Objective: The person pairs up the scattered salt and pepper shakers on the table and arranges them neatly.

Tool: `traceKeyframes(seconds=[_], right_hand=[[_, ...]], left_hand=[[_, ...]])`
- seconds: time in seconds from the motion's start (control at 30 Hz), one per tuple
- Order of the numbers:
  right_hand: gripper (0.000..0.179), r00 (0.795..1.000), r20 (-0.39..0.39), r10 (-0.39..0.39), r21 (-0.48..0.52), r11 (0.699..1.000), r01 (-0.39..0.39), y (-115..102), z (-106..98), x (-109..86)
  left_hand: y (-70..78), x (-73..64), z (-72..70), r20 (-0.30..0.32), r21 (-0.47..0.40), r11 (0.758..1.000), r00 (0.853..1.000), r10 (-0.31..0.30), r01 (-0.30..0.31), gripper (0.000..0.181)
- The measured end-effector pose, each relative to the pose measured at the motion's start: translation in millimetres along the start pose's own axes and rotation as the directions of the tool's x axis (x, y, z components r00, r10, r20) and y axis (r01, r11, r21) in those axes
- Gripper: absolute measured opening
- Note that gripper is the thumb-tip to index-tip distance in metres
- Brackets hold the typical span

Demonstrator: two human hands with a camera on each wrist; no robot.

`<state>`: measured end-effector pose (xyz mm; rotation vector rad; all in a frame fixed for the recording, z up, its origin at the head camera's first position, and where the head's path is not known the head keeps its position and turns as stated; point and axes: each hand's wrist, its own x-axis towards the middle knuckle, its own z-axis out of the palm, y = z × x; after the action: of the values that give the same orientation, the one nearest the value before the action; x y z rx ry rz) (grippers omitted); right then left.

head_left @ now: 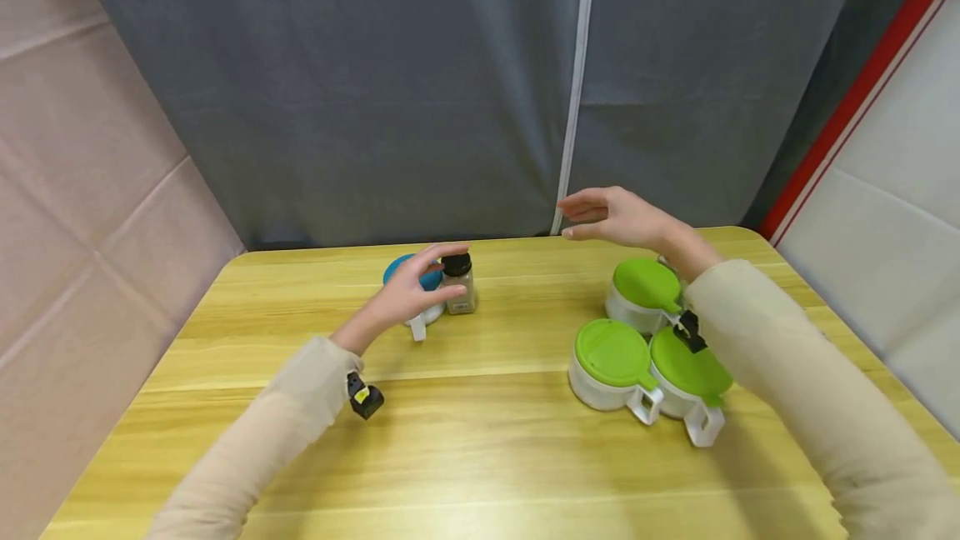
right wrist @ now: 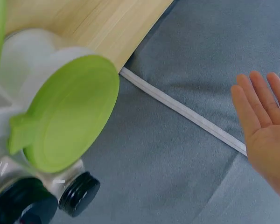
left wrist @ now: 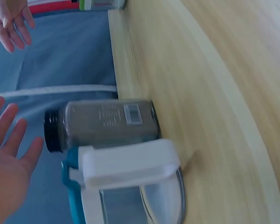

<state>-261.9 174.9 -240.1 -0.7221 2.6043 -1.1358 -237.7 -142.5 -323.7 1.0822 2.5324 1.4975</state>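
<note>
My left hand (head_left: 411, 288) hovers with fingers spread beside a jar (head_left: 459, 294) that has a black cap and a label with a barcode. In the left wrist view, a gap shows between the fingers and the black cap (left wrist: 52, 130). Just behind that hand stands a clear container (left wrist: 130, 186) with a blue lid (head_left: 397, 267) and a white handle. My right hand (head_left: 617, 217) is raised over the table's back edge, fingers extended, holding nothing. Nearest to it is a container with a green lid (head_left: 647, 282); its sleeve passes over that group.
Two more green-lidded containers (head_left: 611, 354) (head_left: 690, 367) stand at the right, handles toward the front. Black-capped jars (right wrist: 79, 193) beside them show in the right wrist view, mostly hidden by the sleeve in the head view. A grey curtain (head_left: 360, 90) hangs behind the wooden table (head_left: 480, 457).
</note>
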Motion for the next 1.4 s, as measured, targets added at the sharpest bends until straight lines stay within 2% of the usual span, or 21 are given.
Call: traceKeyframes(seconds=[0.1, 0.23, 0.4, 0.5, 0.7, 0.77, 0.83, 0.93, 1.07, 1.2, 1.4], right_hand=[[0.050, 1.000, -0.001, -0.010, -0.030, 0.999, 0.010, 0, -3, -4.6], [0.049, 1.000, -0.002, -0.023, -0.058, 0.998, 0.023, 0, -7, -11.4], [0.049, 1.000, 0.003, -0.030, -0.078, 0.996, 0.031, 4, -11, -19.0], [0.049, 1.000, 0.011, -0.024, -0.084, 0.996, 0.025, 9, -13, -23.7], [0.050, 1.000, 0.002, -0.011, -0.082, 0.997, 0.012, 15, -18, -35.6], [0.050, 1.000, -0.008, -0.015, -0.086, 0.996, 0.014, 17, -19, -39.7], [0.049, 1.000, -0.011, -0.020, -0.077, 0.997, 0.019, 19, -21, -44.1], [0.049, 1.000, -0.022, -0.016, -0.077, 0.997, 0.014, 24, -23, -49.7], [0.049, 0.999, -0.038, 0.001, -0.076, 0.997, -0.003, 29, -26, -59.5], [0.048, 0.998, -0.065, 0.026, -0.081, 0.996, -0.031, 34, -29, -72.9], [0.046, 0.993, -0.115, 0.031, -0.075, 0.996, -0.040, 48, -34, -93.2]], left_hand=[[17.1, -2.0, 4.6, -0.004, 0.040, 0.999, 1.000, 0.022, -0.022, 0.054], [43.0, -4.3, 14.0, -0.001, 0.091, 0.992, 0.996, 0.085, -0.084, 0.051], [54.3, -5.4, 30.2, 0.040, 0.131, 0.982, 0.991, 0.132, -0.136, 0.049], [51.4, -4.8, 40.0, 0.066, 0.123, 0.982, 0.989, 0.135, -0.142, 0.050], [27.2, -2.2, 58.1, 0.082, 0.184, 0.973, 0.988, 0.129, -0.142, 0.055], [25.1, -2.2, 62.8, 0.081, 0.191, 0.969, 0.987, 0.141, -0.155, 0.056], [24.5, -3.0, 67.4, 0.077, 0.206, 0.965, 0.986, 0.150, -0.163, 0.058], [25.5, -4.9, 74.2, 0.078, 0.227, 0.963, 0.988, 0.132, -0.147, 0.060], [26.6, -7.9, 83.5, 0.096, 0.240, 0.963, 0.990, 0.105, -0.126, 0.062], [28.3, -9.2, 92.7, 0.116, 0.247, 0.960, 0.988, 0.106, -0.132, 0.067], [32.6, -11.1, 103.7, 0.128, 0.227, 0.969, 0.989, 0.071, -0.099, 0.072]])
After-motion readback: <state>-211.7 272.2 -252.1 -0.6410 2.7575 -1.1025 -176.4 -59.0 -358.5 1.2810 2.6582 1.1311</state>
